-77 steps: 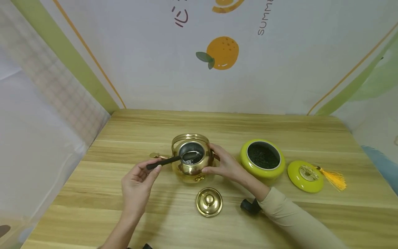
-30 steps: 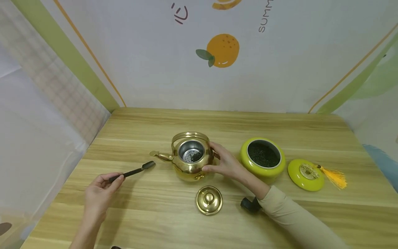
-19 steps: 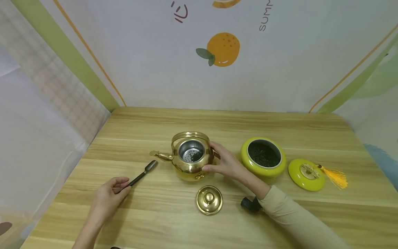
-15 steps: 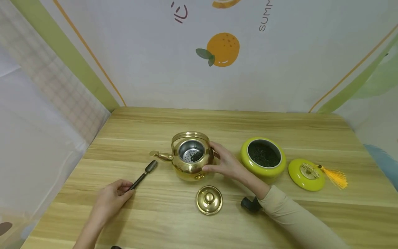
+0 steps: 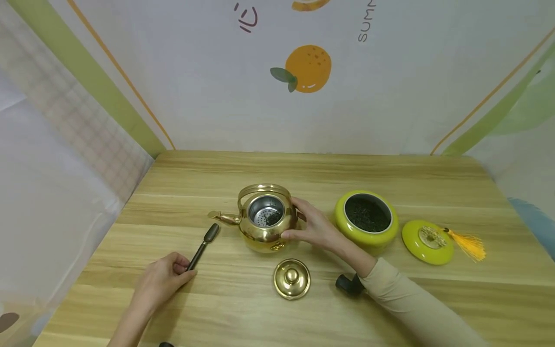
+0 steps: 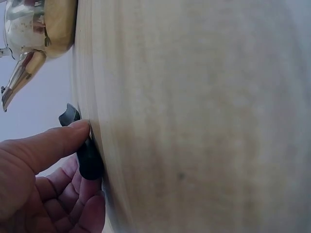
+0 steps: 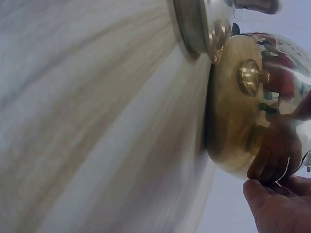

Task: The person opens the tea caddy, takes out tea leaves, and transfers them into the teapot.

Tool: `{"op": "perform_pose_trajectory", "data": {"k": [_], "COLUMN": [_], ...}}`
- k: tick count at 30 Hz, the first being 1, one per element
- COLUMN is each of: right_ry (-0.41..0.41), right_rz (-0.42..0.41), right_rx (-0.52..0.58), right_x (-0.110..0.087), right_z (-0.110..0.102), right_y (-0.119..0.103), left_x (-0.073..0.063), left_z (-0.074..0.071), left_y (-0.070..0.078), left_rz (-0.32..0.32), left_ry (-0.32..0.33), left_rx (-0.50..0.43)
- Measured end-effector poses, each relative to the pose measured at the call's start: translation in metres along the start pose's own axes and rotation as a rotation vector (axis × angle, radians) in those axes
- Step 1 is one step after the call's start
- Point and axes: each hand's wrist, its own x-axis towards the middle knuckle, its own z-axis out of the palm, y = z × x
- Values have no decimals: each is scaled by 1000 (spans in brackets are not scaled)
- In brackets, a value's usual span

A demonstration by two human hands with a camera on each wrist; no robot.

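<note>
- Dark obj (image 5: 166, 344) at near edge of view, mostly cut off
- Blk piece (image 5: 347, 285) nr pale sleeve (image 5: 403, 299), partly hidden by it
- Gold lid (image 5: 292, 279) flat on wood tbl (image 5: 243, 301), knob up, in front of pot
- L hand (image 5: 162, 279) pinches handle of blk scoop (image 5: 201, 252) btw thumb & fingers, low by tbl; scoop head points twd pot spout
- Yellow-green lid (image 5: 420, 248) w/ orange tassel (image 5: 468, 246), R of jar
- R hand (image 5: 314, 229) grips R side of gold teapot (image 5: 260, 236); pot upright, uncovered, few dark bits in strainer (image 5: 260, 217)
- Yellow-green jar (image 5: 368, 238) uncovered, dark leaves (image 5: 367, 215) inside
- Wall w/ orange fruit print (image 5: 309, 69) at back
</note>
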Motion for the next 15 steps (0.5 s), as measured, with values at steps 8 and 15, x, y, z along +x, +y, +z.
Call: {"op": "perform_pose_trajectory", "data": {"k": [8,15], "right_ry": [0,-2], "right_rz": [-13,-8], "right_rx": [0,-3], "right_x": [0,0], "right_z": [-1,0], "right_y": [0,0], "left_x": [0,0], "left_z": [0,0], "left_y": [2,2], "left_rz": [5,17], "left_ry": [5,7], "left_rx": [3,0]}}
